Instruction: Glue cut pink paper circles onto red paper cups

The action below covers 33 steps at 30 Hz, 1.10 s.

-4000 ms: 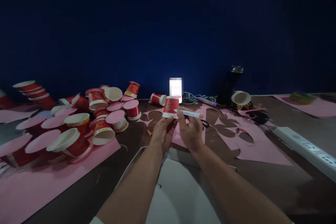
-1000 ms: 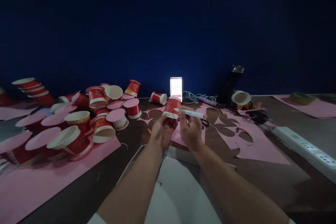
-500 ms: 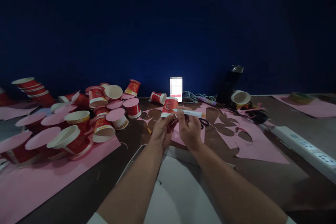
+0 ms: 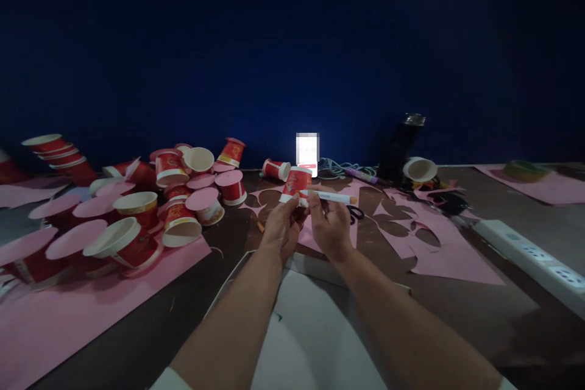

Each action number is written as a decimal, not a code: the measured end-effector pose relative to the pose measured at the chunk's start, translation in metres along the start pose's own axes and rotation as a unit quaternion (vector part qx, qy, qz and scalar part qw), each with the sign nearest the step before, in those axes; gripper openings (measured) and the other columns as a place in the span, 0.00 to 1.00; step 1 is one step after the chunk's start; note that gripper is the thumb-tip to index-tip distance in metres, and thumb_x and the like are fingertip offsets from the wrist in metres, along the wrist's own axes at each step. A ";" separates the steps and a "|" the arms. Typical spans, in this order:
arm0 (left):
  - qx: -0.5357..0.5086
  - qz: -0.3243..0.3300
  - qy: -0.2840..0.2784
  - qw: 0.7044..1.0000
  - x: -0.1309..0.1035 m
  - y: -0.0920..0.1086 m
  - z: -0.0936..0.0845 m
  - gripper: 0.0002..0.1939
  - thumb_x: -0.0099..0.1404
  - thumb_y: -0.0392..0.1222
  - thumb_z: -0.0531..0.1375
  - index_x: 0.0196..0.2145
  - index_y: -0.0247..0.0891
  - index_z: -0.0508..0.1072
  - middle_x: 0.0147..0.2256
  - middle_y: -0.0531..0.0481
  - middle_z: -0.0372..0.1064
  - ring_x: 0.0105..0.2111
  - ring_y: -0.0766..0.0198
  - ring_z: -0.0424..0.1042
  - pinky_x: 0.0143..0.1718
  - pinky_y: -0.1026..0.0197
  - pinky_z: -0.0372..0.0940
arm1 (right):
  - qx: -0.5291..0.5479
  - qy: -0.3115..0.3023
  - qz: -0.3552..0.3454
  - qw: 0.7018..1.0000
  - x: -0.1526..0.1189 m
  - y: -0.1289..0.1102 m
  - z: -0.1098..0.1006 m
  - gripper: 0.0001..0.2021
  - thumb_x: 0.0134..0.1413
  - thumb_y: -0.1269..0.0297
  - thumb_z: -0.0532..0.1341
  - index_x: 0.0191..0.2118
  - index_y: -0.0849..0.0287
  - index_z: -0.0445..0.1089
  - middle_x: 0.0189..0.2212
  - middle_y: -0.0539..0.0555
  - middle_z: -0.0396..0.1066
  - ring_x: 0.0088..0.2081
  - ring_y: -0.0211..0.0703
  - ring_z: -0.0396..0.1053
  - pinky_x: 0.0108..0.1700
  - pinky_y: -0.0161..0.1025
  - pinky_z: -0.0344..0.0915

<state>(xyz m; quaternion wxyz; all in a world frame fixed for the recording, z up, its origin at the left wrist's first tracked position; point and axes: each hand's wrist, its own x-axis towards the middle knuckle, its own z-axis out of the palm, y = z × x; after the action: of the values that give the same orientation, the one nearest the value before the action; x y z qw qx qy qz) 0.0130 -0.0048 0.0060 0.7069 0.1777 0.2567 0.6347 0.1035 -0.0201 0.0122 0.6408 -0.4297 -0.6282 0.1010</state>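
Note:
My left hand [image 4: 284, 222] is closed on a red paper cup [image 4: 297, 181], which is upside down and slightly tilted, its white rim toward me. In my right hand [image 4: 333, 219] is a white marker pen [image 4: 336, 197] with an orange end pointing right. The pen's other end is beside the cup's right side, and my fingers hide whether it touches. Behind the cup stands a lit phone [image 4: 307, 155]. The black handles of a pair of scissors [image 4: 355, 213] show just right of my right hand. A small orange cap [image 4: 260, 227] lies left of my left hand.
Several red paper cups with pink discs [image 4: 203, 198] crowd the left side, over a pink sheet [image 4: 114, 311]. Cut pink paper [image 4: 450, 256] lies to the right, beside a white power strip [image 4: 532, 259]. A black flask [image 4: 402, 146] and a tipped cup [image 4: 419, 169] stand behind.
The cup has turned in my left hand: the dark mark drawn on its side has moved out of plain view and the printed red side faces me. The pen is held nearly the same.

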 end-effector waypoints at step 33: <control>-0.008 -0.031 0.002 0.999 -0.004 0.007 0.002 0.05 0.55 0.34 0.63 0.32 0.35 0.72 0.28 0.50 0.73 0.29 0.67 0.71 0.40 0.59 0.67 | -0.056 0.009 -0.015 0.998 0.001 -0.001 0.000 0.10 0.60 0.60 0.55 0.39 0.58 0.71 0.29 0.54 0.74 0.35 0.44 0.72 0.40 0.42 0.68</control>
<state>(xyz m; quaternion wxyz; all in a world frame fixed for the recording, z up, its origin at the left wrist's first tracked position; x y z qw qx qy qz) 0.0082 -0.0077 0.0118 0.7274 0.1622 0.2583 0.6148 0.1037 -0.0198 0.0135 0.6228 -0.4560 -0.6336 0.0520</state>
